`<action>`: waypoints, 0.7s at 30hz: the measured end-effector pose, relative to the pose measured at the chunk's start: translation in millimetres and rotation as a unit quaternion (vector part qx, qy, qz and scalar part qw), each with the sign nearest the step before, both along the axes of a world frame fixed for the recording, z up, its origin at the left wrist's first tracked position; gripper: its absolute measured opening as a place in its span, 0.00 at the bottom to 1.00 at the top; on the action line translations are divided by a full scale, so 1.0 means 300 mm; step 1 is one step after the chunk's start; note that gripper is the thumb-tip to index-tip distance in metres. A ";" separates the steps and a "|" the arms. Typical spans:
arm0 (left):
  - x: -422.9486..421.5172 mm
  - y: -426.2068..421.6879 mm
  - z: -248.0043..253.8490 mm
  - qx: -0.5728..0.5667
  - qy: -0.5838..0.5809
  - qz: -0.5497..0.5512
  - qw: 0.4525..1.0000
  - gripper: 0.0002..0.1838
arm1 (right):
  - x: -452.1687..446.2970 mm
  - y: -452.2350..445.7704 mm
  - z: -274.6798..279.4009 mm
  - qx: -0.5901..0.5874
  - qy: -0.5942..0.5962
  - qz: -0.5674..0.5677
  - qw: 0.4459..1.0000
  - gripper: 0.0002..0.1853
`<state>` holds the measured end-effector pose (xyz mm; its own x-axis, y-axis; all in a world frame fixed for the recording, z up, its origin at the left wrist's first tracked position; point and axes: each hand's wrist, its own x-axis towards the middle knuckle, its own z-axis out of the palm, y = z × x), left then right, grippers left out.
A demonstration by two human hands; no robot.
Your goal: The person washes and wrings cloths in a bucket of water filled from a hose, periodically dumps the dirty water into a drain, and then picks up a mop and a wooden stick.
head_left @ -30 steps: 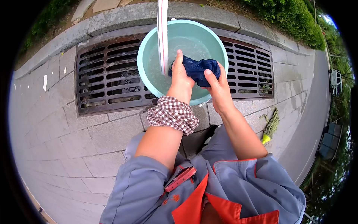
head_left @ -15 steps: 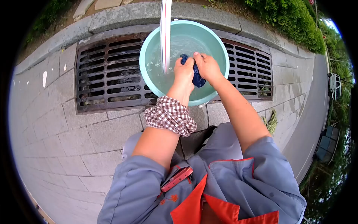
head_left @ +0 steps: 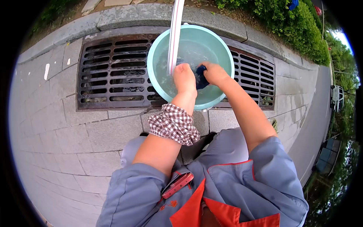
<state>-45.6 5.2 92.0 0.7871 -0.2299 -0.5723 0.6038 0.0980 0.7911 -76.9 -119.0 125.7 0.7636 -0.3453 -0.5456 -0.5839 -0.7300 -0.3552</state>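
Note:
Inside a pale green plastic basin (head_left: 154, 77) of water, my right hand (head_left: 215, 74) grips a dark blue wet cloth (head_left: 201, 79) that hangs at the water. My left hand (head_left: 185, 78) is closed, close against the lower end of a flat white hose (head_left: 175, 36) with red stripes; its fingers are mostly hidden, so I cannot tell what is in them. The hose comes down over the basin's far rim. A brown-and-white checked sleeve cover (head_left: 174, 125) is bunched on my left forearm.
The basin stands on a metal drain grate (head_left: 113, 72) set in grey paving (head_left: 113, 130). Behind it runs a stone kerb (head_left: 132, 17) with a green hedge (head_left: 291, 30). A white vehicle (head_left: 337, 97) is far to the right.
My hands were together on the dark blue cloth. They have moved apart: the left toward the hose, the right keeping the cloth. The basin appears slightly lower and to the right in view.

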 end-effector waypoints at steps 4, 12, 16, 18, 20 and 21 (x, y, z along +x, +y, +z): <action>0.057 -0.026 0.121 -0.118 -0.174 0.004 0.978 0.25 | -0.035 0.040 0.375 -0.034 -0.169 0.146 0.974 0.17; 0.117 0.000 0.094 -0.142 -0.040 -0.183 0.972 0.39 | 0.046 0.015 0.728 0.111 -0.338 -0.006 0.935 0.18; 0.077 -0.003 0.041 -0.188 0.030 -0.204 0.960 0.43 | 0.192 -0.060 0.709 0.191 -0.371 -0.124 0.900 0.11; 0.067 0.017 0.071 -0.295 0.142 -0.207 0.922 0.43 | 0.243 -0.128 0.647 0.177 -0.327 -0.120 0.920 0.15; 0.052 0.009 0.082 -0.256 0.147 -0.178 0.939 0.44 | 0.237 -0.170 0.518 0.031 -0.346 -0.061 0.936 0.31; 0.047 0.000 0.061 -0.228 0.127 -0.181 0.948 0.43 | 0.209 -0.134 0.480 0.048 -0.343 -0.058 0.936 0.32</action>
